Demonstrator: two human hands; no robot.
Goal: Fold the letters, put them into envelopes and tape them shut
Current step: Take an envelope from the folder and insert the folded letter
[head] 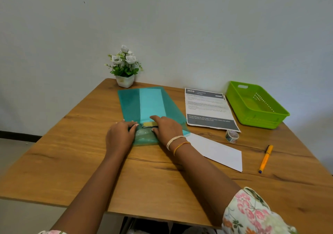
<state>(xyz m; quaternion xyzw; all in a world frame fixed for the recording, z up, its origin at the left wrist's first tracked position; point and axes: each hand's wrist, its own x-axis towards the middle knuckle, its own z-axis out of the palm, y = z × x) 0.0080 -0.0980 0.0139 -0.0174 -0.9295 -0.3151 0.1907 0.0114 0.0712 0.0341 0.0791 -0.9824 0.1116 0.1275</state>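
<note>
A translucent teal envelope (pixel 147 107) lies flat at the worktop (pixel 72 161) centre, its near end pressed by both hands. The left hand (pixel 119 134) rests with fingers lightly curled on it; the right hand (pixel 166 127) is spread flat beside a small yellow label (pixel 150 124). Sealing or opening seems in hand. At three o'clock are found a printed letter (pixel 209 107), smooth white paper (pixel 219 152), a tape roll (pixel 232 136); tape would be needed next.
</note>
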